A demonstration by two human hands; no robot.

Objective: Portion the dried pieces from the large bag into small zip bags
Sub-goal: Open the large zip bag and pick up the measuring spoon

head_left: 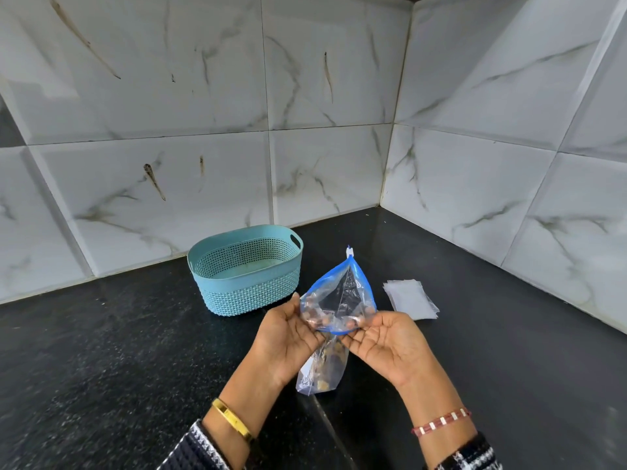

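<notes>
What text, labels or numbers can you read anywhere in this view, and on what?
None can be read.
Large zip bag with blue slider track: no print visible.
Stack of small zip bags: no print visible.
Teal basket: no label visible.
Gold bangle: faint marks, too small to read.

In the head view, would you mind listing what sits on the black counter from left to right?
Teal perforated plastic basket → clear blue-rimmed zip bag of brown dried pieces, held open by the left hand and right hand → flat stack of small clear zip bags.
</notes>
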